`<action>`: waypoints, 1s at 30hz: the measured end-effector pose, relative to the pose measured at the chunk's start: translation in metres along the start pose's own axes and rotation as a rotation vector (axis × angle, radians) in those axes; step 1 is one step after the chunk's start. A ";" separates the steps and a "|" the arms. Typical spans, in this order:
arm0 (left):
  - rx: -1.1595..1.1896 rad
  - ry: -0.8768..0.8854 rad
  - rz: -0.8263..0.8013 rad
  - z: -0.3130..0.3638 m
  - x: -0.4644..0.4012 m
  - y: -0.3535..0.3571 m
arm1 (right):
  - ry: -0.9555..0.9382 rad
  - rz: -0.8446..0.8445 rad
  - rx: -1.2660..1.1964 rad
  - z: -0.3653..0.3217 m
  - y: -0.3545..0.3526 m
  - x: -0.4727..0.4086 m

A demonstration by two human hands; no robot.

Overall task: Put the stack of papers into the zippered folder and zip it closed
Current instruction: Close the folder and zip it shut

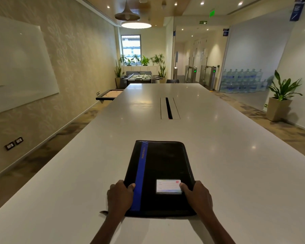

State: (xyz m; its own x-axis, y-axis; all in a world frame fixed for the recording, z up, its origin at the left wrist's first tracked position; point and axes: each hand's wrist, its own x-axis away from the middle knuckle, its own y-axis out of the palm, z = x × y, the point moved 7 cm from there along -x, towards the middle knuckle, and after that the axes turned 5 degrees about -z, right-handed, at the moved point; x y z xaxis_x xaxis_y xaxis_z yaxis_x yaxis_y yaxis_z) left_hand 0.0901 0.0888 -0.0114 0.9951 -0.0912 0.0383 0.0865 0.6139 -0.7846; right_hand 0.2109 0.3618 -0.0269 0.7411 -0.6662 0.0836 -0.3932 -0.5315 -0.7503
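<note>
A black zippered folder (163, 166) with a blue stripe and a white label card lies flat and closed on the white table (218, 155), near its front edge. My left hand (119, 196) grips the folder's left edge, thumb on the blue stripe. My right hand (197, 196) grips its right edge, thumb resting beside the label card. A small dark tab, maybe the zipper pull, sticks out by my left wrist. No stack of papers is visible.
A cable slot (169, 108) runs along the table's middle. A whiteboard (19, 67) hangs on the left wall. A potted plant (280, 99) stands on the floor at the right, with water bottles (243, 80) stacked behind glass.
</note>
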 end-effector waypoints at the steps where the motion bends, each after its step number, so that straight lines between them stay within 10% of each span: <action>1: 0.036 0.006 0.006 -0.001 -0.001 -0.001 | -0.004 0.015 -0.021 0.000 0.001 0.002; 30: 0.171 -0.042 0.091 -0.166 -0.077 -0.155 | -0.114 -0.015 -0.237 -0.179 0.147 0.074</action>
State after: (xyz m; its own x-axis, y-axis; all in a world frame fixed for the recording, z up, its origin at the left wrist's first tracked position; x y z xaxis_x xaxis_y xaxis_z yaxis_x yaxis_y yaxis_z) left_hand -0.0077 -0.1290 0.0044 1.0000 0.0015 0.0003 -0.0009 0.7429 -0.6694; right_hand 0.1108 0.1403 -0.0137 0.7992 -0.6009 0.0094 -0.4878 -0.6577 -0.5741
